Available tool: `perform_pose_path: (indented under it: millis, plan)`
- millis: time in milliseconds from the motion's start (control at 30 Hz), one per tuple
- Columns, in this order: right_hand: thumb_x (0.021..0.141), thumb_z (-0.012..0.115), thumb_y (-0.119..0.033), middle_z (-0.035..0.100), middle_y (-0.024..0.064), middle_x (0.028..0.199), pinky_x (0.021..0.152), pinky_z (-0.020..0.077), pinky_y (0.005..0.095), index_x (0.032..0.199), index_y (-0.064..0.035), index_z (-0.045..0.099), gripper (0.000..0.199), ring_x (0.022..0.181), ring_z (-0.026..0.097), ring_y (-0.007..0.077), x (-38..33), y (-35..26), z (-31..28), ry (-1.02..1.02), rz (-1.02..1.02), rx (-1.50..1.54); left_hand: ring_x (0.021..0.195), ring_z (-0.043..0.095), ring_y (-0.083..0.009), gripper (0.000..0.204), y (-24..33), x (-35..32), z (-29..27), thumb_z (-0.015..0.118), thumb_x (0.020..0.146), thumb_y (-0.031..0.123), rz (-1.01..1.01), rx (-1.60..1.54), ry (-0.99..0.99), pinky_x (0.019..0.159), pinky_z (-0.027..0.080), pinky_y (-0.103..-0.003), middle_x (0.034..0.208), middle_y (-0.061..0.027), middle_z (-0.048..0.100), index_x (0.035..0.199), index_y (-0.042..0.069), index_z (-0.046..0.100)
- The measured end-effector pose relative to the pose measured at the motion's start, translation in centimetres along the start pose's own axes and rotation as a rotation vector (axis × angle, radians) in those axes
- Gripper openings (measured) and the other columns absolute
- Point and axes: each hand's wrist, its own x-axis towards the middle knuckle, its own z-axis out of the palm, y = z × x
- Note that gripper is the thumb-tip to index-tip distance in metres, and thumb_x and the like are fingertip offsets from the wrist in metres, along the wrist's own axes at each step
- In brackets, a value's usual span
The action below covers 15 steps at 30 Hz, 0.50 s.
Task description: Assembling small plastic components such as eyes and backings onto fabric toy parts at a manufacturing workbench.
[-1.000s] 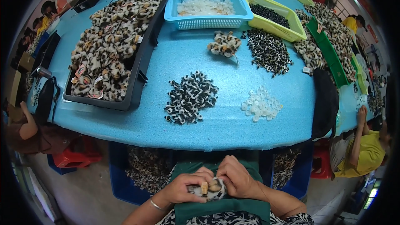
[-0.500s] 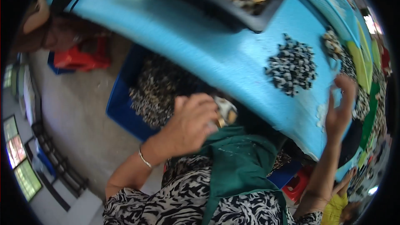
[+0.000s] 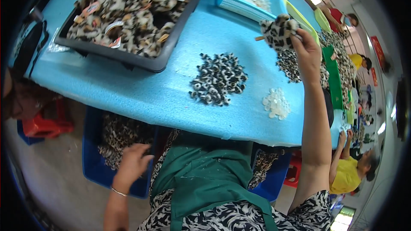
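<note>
My right hand (image 3: pixel 307 47) is raised over the far right of the table, fingers closed on a spotted black-and-cream plush piece (image 3: pixel 280 32). A small tan part sticks out from the plush's left side. Low on the left, my left hand (image 3: pixel 135 162) hovers over a blue bin (image 3: pixel 92 158) holding many small spotted plush pieces (image 3: pixel 117 139). Its fingers are stretched out, the thumb apart, and nothing shows in it. Mid-table lies a pile of small curled black-and-white furry pieces (image 3: pixel 219 79). To its right is a small heap of translucent whitish discs (image 3: pixel 276 102).
A black tray (image 3: pixel 160 62) full of spotted plush pieces stands at the far left of the blue-covered table (image 3: pixel 171 107). Behind sits a light-blue basket (image 3: pixel 239 8) of translucent pieces. A green divider (image 3: pixel 335 79) is at right. People work nearby; red stools (image 3: pixel 47 122) stand below.
My right hand, open before, now holds the spotted plush piece up. My left hand has moved from beside another plush piece near my apron to over the blue bin. The view has shifted right.
</note>
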Motion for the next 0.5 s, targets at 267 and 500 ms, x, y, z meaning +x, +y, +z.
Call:
perform_pose_path:
  millis: [267, 500]
  plan:
    - [0.091, 0.063, -0.003, 0.069, 0.0105, 0.102, 0.076, 0.0547, 0.0285, 0.116, 0.0016, 0.058, 0.026, 0.087, 0.067, 0.0159, -18.8, -6.9, 0.2, -0.022, 0.575, 0.86, 0.11, 0.06, -0.0216, 0.063, 15.9, 6.0, 5.2, 0.071, 0.087, 0.007, 0.168, -1.463, -0.418, 0.091, 0.049, -0.031, 0.128, -0.0141, 0.057, 0.141, -0.002, 0.039]
    - [0.086, 0.063, -0.013, 0.056, 0.0106, 0.125, 0.096, 0.0426, 0.0319, 0.135, -0.001, 0.048, 0.053, 0.114, 0.053, 0.0168, -28.3, -6.7, 1.9, -0.178, 0.494, 0.644, 0.08, 0.061, -0.0043, 0.016, 17.5, 5.0, 7.1, 0.071, 0.087, 0.004, -0.075, -1.238, -0.293, 0.071, 0.051, -0.02, 0.092, 0.0, 0.069, 0.103, 0.001, 0.069]
